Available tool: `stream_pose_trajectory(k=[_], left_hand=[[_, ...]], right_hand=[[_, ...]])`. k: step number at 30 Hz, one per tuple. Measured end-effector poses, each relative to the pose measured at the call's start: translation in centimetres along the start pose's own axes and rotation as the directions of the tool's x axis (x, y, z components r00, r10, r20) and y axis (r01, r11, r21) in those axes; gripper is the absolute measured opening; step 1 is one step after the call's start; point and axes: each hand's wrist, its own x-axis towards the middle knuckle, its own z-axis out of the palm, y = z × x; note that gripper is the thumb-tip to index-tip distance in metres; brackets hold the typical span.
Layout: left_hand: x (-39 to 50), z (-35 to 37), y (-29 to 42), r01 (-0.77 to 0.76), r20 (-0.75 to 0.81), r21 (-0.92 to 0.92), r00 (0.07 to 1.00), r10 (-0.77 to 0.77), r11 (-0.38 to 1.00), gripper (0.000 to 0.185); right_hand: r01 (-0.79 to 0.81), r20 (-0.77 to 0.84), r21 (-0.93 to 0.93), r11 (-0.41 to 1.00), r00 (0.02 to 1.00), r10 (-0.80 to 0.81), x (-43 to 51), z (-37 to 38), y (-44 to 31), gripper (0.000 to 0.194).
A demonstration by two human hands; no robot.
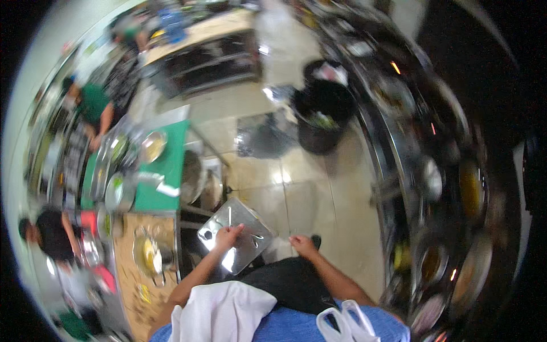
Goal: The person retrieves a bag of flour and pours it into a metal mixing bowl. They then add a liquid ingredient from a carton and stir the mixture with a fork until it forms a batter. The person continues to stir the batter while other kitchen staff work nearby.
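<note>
My left hand (pixel 230 236) grips a shiny, flat rectangular container or lid (pixel 250 237), tilted in front of my waist. Whether it is clear plastic or metal cannot be told through the glare. The thumb lies over its upper face. Apart from it on the right, my right hand (pixel 302 246) hovers over the floor with its fingers curled in. Blur hides whether anything thin sits between those fingertips. A white cloth (pixel 226 310) hangs over the front of my blue clothing, and white bag-like handles (pixel 346 322) show on its right side.
Left stands a green-topped table (pixel 160 171) with bowls; nearer is a wooden board (pixel 128 265) bearing a metal pot (pixel 147 252). Co-workers (pixel 92 102) (pixel 55 235) stand beyond. Black bins (pixel 320 137) stand on the tiled floor (pixel 307 201). A cooking line (pixel 397 171) with pans and flames runs along the right.
</note>
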Motion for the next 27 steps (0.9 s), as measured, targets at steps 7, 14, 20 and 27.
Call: stream_pose_trajectory(k=[7, 14, 20, 27], left_hand=[[18.0, 17.6, -7.0, 0.172, 0.229, 0.269, 0.944, -0.237, 0.948, 0.040], [29.9, 37.1, -12.6, 0.214, 0.239, 0.339, 0.922, -0.304, 0.916, 0.038], [34.2, 47.8, -4.3, -0.069, 0.562, 0.273, 0.821, -0.101, 0.960, 0.037], [23.0, 48.4, 12.5, -0.145, 0.733, -0.003, 0.673, 0.101, 0.989, 0.073]], right_hand=[[-0.784, -0.461, 0.002, 0.621, 0.550, 0.696, -20.2, -15.0, 22.5, 0.037], [-0.965, -0.497, 0.127, 0.227, 0.136, 0.857, -46.0, -11.9, 29.2, 0.064], [-0.879, -0.107, -0.094, 0.468, 0.477, 0.873, -41.7, -5.8, 27.5, 0.074], [-0.388, -0.249, -0.174, 0.905, 0.907, 0.340, -19.0, -10.7, 24.2, 0.038]])
